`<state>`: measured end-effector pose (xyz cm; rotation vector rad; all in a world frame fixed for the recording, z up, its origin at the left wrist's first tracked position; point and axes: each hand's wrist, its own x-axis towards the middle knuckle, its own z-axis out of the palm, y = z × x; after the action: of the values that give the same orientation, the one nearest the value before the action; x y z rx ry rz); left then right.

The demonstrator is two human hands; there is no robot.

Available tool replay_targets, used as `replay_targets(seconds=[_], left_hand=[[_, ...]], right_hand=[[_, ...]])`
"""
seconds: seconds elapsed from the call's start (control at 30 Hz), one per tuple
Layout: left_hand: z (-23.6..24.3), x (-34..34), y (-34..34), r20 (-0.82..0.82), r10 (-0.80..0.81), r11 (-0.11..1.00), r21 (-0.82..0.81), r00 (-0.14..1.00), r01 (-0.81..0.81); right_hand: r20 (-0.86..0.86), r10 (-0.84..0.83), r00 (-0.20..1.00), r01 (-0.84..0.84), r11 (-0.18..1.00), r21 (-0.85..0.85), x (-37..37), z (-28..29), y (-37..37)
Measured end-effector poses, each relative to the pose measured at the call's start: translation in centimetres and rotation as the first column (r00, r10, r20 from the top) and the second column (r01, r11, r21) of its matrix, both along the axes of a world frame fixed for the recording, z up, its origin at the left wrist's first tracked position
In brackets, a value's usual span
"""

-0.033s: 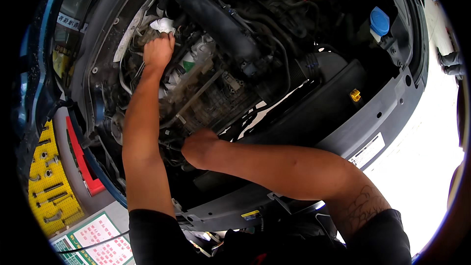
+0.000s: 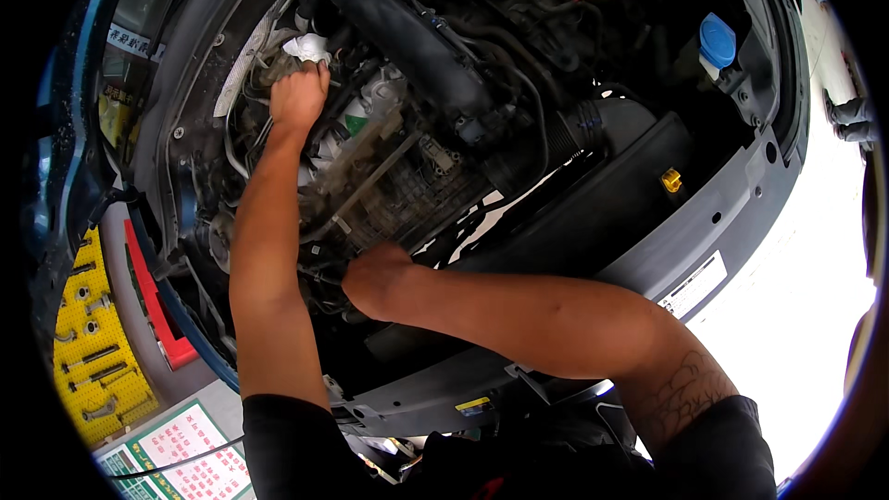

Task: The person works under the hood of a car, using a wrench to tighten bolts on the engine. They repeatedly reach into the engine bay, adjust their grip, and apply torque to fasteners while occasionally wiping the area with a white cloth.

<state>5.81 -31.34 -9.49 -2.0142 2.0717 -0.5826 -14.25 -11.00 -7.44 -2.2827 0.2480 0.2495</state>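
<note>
Crumpled white wad (image 2: 306,49), cloth or paper, I cannot tell which, sits deep in the engine bay, between the black duct (image 2: 403,42) and the pale ribbed strip (image 2: 231,88). It touches the front of my left grip (image 2: 299,97); my fingers curl down out of sight there, so I cannot tell whether they pinch it or only press against it. I hold that arm almost straight, probably because the spot lies beyond the grimy engine (image 2: 389,190). My right grip (image 2: 378,280) is tucked low at the engine's near side, fingers turned under into shadow; whether it holds anything does not show. Perhaps it steadies me over the grey front panel (image 2: 741,194). Well apart, the blue cap (image 2: 716,40) and yellow cap (image 2: 670,180) stand out brightly, presumably to be found easily. Tools hang spaced on the yellow pegboard (image 2: 113,331), likely so each can be picked out.
</note>
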Motion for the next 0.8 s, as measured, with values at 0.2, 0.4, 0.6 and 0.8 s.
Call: replay_targets(seconds=[0.2,0.4,0.6,0.8], left_hand=[[-0.2,0.9,-0.1,0.039,-0.098,0.995,-0.018,0.994,0.098],[0.1,0.6,0.5,0.037,-0.126,0.991,-0.032,0.991,0.127],[3.4,-1.1,-1.0,-0.114,0.133,0.98,-0.131,0.984,-0.148],[2.8,-4.9,-2.2,-0.139,0.036,0.998,-0.043,0.99,-0.042]], right_hand=[[-0.043,0.024,0.999,-0.025,0.999,-0.023,0.0,0.2,-0.1],[-0.026,0.042,0.999,-0.043,0.998,-0.055,0.3,-0.2,0.9],[-0.054,0.034,0.998,-0.039,0.996,-0.086,0.9,-0.2,0.2],[-0.112,0.034,0.993,-0.04,0.998,-0.055,1.0,0.5,-0.6]])
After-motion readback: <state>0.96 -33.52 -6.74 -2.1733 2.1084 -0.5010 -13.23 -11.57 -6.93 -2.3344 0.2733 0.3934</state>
